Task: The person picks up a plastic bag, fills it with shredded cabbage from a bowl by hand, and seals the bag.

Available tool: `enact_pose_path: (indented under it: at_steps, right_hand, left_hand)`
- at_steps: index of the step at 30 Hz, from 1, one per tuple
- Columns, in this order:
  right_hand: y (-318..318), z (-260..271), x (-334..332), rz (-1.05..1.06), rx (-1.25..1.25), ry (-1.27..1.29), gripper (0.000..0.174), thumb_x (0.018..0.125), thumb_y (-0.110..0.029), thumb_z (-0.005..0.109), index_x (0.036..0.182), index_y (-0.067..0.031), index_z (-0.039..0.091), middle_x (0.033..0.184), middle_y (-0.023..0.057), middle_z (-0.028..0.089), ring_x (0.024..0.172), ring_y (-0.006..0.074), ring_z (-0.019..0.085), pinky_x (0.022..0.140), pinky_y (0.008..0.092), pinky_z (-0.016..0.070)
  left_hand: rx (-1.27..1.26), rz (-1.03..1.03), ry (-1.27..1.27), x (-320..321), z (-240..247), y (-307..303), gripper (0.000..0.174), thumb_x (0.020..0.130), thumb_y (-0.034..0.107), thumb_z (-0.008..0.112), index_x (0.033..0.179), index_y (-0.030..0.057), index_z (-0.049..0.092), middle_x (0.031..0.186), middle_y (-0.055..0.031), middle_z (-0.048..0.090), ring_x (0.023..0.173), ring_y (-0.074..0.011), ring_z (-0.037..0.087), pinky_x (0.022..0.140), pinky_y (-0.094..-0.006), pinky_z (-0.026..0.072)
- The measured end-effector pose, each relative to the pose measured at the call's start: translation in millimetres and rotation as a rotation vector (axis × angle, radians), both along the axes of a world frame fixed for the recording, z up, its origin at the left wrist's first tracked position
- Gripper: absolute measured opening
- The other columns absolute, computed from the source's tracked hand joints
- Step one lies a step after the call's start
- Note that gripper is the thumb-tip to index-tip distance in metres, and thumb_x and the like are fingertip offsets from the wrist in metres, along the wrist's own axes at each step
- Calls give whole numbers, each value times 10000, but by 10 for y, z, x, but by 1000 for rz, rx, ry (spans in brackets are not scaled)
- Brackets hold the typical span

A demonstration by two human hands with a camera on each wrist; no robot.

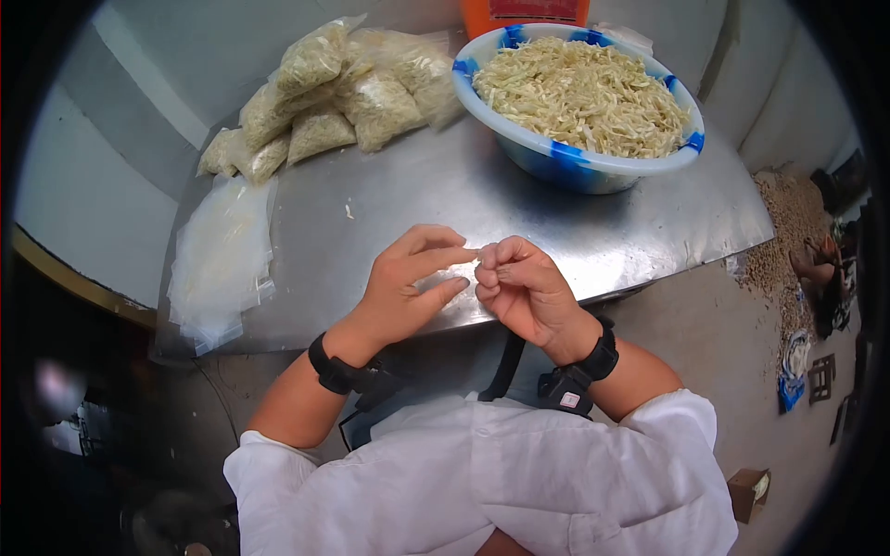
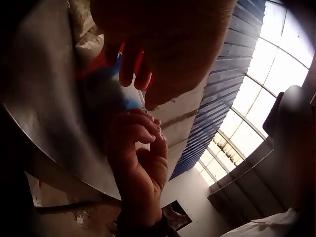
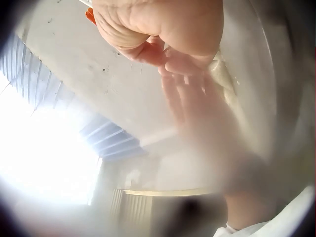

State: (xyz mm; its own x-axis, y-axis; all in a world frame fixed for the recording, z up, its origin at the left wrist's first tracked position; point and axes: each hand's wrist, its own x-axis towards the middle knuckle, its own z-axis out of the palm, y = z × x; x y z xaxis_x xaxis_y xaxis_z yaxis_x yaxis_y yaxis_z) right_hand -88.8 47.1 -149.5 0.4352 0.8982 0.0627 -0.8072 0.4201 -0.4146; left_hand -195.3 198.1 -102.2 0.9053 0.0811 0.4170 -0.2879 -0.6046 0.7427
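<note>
Both bare hands meet over the near edge of the steel table in the head view. The left hand has its fingers loosely extended and its thumb apart from them, with nothing seen between. Its index fingertip comes right up to the right hand, whose fingers are curled in toward the thumb. No object shows in the right hand's grip. Beyond the hands stands a blue-and-white basin heaped with pale shredded vegetable. In the left wrist view the curled right hand appears below the left fingers.
Filled clear bags of shreds are piled at the table's back left. Flat empty plastic bags lie stacked at its left edge. Something orange is behind the basin. A brown heap covers floor at right, near a small cardboard box.
</note>
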Motion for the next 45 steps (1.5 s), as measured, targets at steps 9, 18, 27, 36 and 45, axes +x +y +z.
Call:
enact_pose_path:
  at_steps: [9, 18, 27, 36, 45]
  right_hand:
    - [-492, 1486, 1010, -1079, 313, -1337, 195, 862, 93, 426, 925, 14, 593, 953, 90, 577, 758, 91, 529, 703, 201, 438]
    - [-418, 1278, 1560, -1060, -874, -2469, 361, 768, -182, 637, 1110, -76, 585, 1181, 141, 548, 1148, 331, 456, 953, 401, 384]
    - [216, 668, 416, -108, -520, -2409, 189, 699, -48, 640, 877, 14, 627, 857, 146, 586, 817, 320, 576, 743, 374, 471]
    - [635, 487, 588, 274, -726, -2558, 181, 646, -101, 665, 779, 15, 624, 805, 163, 601, 782, 329, 582, 712, 381, 474]
    - [772, 540, 461, 439, -701, -2605, 89, 664, -109, 592, 692, -27, 614, 699, 171, 596, 688, 360, 575, 632, 422, 464]
  left_hand:
    - [-269, 248, 30, -54, -215, 167, 110, 823, 47, 614, 910, -8, 653, 869, -29, 574, 766, -87, 520, 673, -199, 417]
    - [-225, 331, 54, -212, -261, 367, 116, 803, 81, 620, 888, 20, 670, 839, -29, 604, 718, -85, 533, 646, -211, 423]
    - [127, 575, -38, -783, -494, 1119, 163, 787, 75, 613, 945, 53, 647, 939, -51, 588, 791, -134, 554, 663, -241, 455]
    - [49, 773, -157, -1361, -593, 1521, 173, 789, 58, 599, 958, 35, 633, 970, -65, 580, 824, -169, 563, 724, -285, 457]
    - [199, 726, -205, -1364, -589, 1502, 155, 767, 45, 598, 915, 13, 628, 917, -110, 584, 843, -241, 575, 746, -294, 452]
